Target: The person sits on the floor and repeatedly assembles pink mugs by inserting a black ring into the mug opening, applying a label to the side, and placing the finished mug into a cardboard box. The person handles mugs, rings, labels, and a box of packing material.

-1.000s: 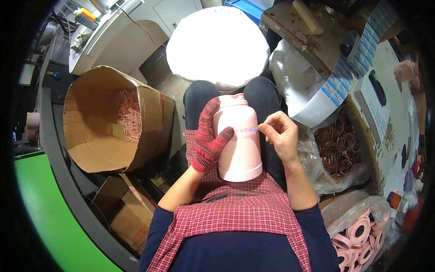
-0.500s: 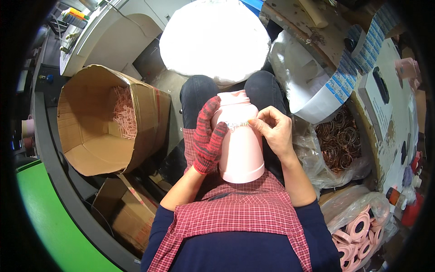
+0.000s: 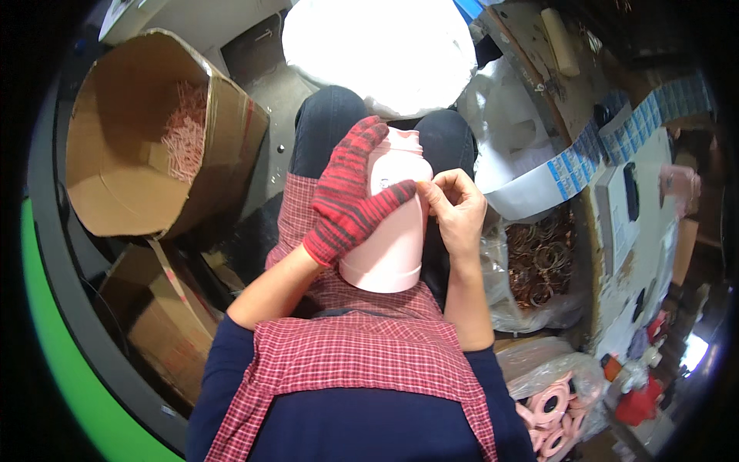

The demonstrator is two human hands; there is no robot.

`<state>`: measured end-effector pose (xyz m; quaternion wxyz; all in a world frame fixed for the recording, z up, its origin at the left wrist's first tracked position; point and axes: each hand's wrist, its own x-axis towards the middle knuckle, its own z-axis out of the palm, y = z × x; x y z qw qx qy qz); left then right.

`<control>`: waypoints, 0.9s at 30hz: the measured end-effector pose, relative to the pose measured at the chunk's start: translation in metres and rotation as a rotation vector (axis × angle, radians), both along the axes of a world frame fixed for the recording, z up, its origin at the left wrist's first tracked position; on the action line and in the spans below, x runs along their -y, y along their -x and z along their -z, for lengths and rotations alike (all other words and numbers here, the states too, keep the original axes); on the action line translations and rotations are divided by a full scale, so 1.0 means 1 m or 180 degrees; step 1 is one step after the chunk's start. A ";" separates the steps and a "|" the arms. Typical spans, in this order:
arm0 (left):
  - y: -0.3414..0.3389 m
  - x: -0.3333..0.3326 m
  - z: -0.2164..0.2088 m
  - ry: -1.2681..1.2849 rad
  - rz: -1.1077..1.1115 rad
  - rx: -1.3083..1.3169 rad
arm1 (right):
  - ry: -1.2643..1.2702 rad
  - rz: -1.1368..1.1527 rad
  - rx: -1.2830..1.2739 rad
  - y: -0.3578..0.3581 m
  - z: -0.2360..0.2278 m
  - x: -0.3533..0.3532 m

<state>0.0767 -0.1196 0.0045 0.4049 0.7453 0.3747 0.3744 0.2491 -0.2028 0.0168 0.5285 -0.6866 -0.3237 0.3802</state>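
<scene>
A pale pink plastic bottle (image 3: pixel 385 250) with a threaded neck lies tilted over my lap, neck pointing away from me. My left hand (image 3: pixel 350 196), in a red and black striped knit glove, grips it from the left. Its fingers run up beside the neck, and its thumb lies across the front over a small dark marking. My bare right hand (image 3: pixel 458 204) is at the bottle's right side. Its thumb and index finger are pinched together by the gloved thumb's tip; what is between them is too small to make out.
At left, a tipped cardboard box (image 3: pixel 123 185) contains thin pink pieces (image 3: pixel 185 135). Ahead stands a large white bundle (image 3: pixel 381 46). To the right are a strip of blue-and-white labels (image 3: pixel 566 173), a bag of metal rings (image 3: pixel 539 262) and a bag of pink ring-shaped parts (image 3: pixel 548 408).
The view has shifted. My gloved thumb has swung across the bottle's front, covering most of the printed marking seen before. My right hand stays pinched at the bottle's right side.
</scene>
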 end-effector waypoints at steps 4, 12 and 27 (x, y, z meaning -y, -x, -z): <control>0.002 0.001 0.009 0.0978 -0.0059 0.0900 | 0.0115 0.0624 0.0211 0.003 -0.002 -0.004; 0.015 -0.003 0.011 0.1028 -0.0032 0.0984 | -0.0276 0.0628 -0.0241 0.006 0.022 -0.003; 0.009 -0.090 -0.055 0.0439 0.2263 0.0065 | 0.0273 0.2113 0.4831 -0.264 -0.050 0.129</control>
